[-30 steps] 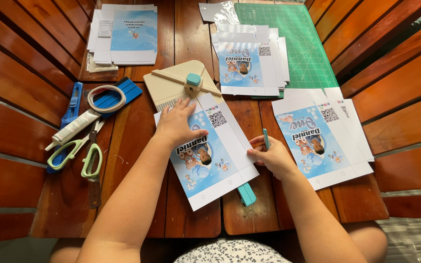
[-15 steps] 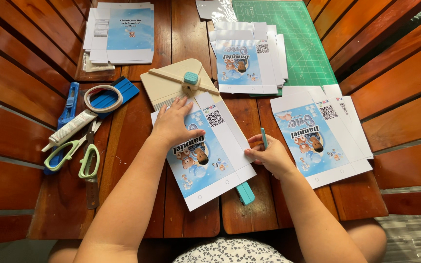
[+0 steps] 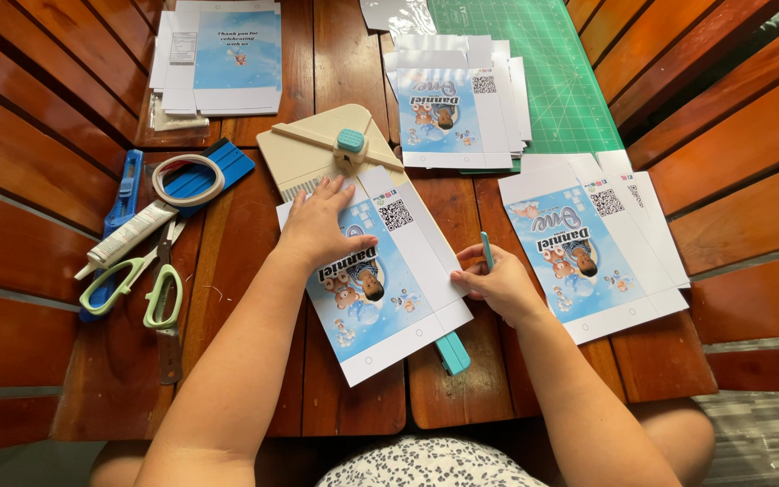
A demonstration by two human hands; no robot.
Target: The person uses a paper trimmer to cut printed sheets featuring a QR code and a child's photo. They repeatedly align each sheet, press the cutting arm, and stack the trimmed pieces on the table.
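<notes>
pressing a printed sheet (image 3: 380, 289) flat on a beige paper trimmer (image 3: 317, 149) atop the wooden worktop (image 3: 227, 271).

left hand (image 3: 322, 225) spread open, palm down on the sheet's upper part; right hand (image 3: 498, 284) pinched shut on a thin teal tool (image 3: 487, 250) just beside the sheet's right edge. teal slider (image 3: 351, 140) near the trimmer's top, teal rail end (image 3: 452, 352) poking out below. green-handled scissors (image 3: 151, 293), tape roll (image 3: 188, 180) and white tube (image 3: 128, 239) off left; printed stacks (image 3: 597, 243) right.

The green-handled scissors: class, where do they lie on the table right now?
In the head view, the green-handled scissors lie on the left side of the wooden table, beside the white tube and left of the person's left hand.
</notes>
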